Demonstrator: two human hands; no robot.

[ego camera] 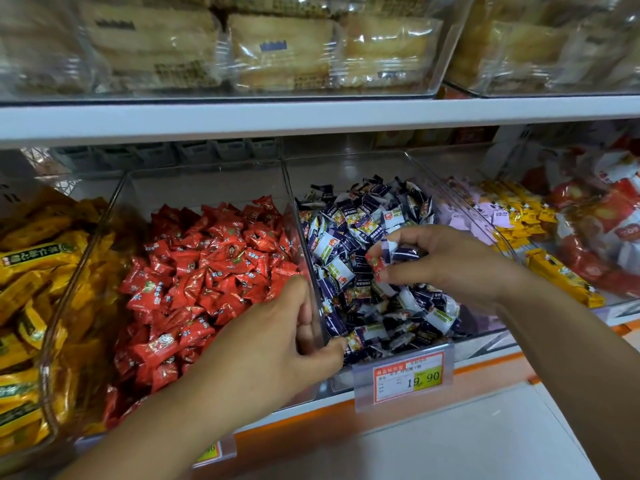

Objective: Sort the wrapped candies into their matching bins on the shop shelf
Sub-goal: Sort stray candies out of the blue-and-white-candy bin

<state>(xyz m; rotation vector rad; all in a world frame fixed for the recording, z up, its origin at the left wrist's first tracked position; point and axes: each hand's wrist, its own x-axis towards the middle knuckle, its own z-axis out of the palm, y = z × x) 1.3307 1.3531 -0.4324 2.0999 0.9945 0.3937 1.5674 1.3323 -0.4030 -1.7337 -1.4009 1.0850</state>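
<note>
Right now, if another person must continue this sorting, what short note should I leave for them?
Left hand: grips the clear divider wall between the red bin and the blue-and-white bin.
Right hand: over the blue-and-white bin, pinches a red candy; a dark blue wrapper seems to sit at its fingertips too.
Done: that stray red candy is lifted out of the blue-and-white pile.
Left: drop it into the red bin, on the left of the divider, then search both piles for more strays. None shows on top, but deeper layers are hidden.
</note>
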